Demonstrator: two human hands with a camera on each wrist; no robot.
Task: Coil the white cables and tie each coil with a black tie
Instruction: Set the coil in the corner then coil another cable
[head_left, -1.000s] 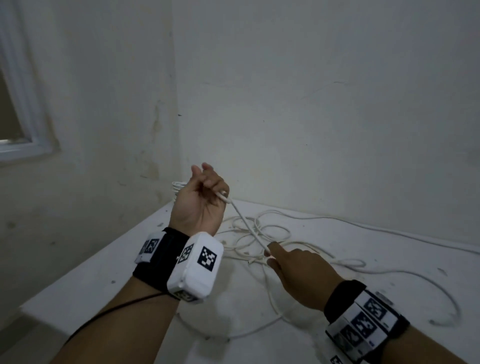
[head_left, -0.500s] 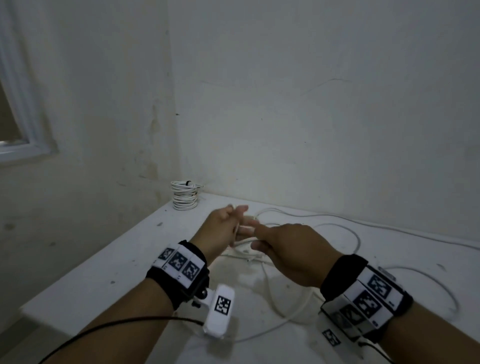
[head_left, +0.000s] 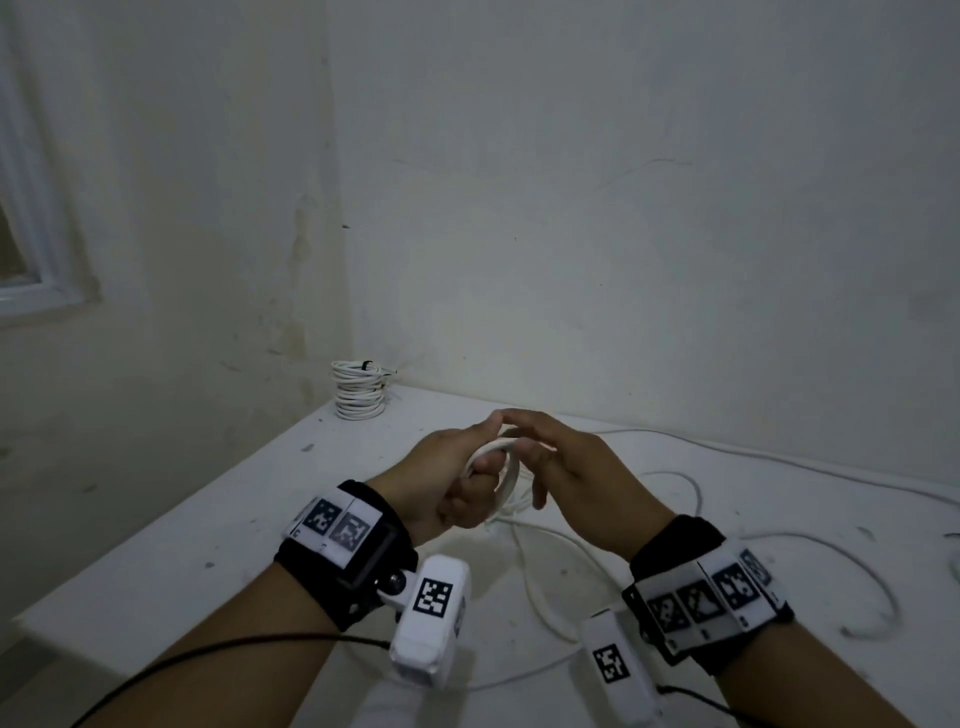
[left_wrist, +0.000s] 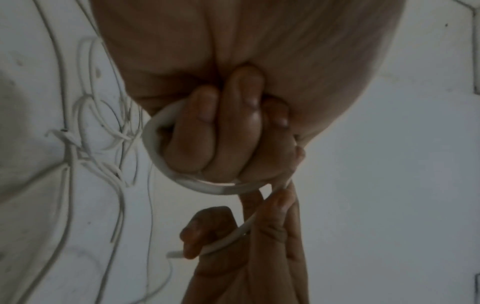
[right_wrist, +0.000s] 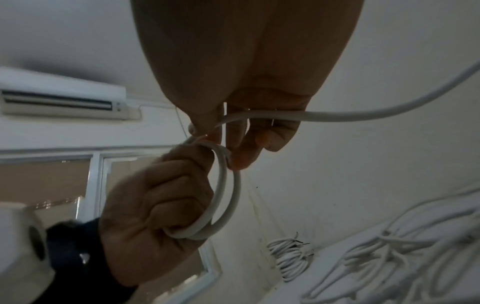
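My left hand (head_left: 441, 483) is a fist above the white table (head_left: 218, 519), with two small loops of the white cable (head_left: 508, 470) wound round its curled fingers (left_wrist: 221, 133). The loops (right_wrist: 226, 195) show plainly in the right wrist view. My right hand (head_left: 571, 467) meets the left from the right, and its fingers (right_wrist: 246, 139) pinch the cable (right_wrist: 337, 115) just past the loops. The rest of that cable (head_left: 540, 587) trails loose over the table. No black tie is visible near the hands.
A stack of coiled white cables (head_left: 359, 391) with a black tie on top stands at the table's far left corner by the wall. More loose cable (head_left: 862, 587) sprawls at the right. A window (head_left: 31, 249) is on the left wall, an air conditioner (right_wrist: 59, 98) higher up.
My left hand came down from its raised position and turned into a fist. My right hand rose from the table to meet it. The cable now loops round the left fingers.
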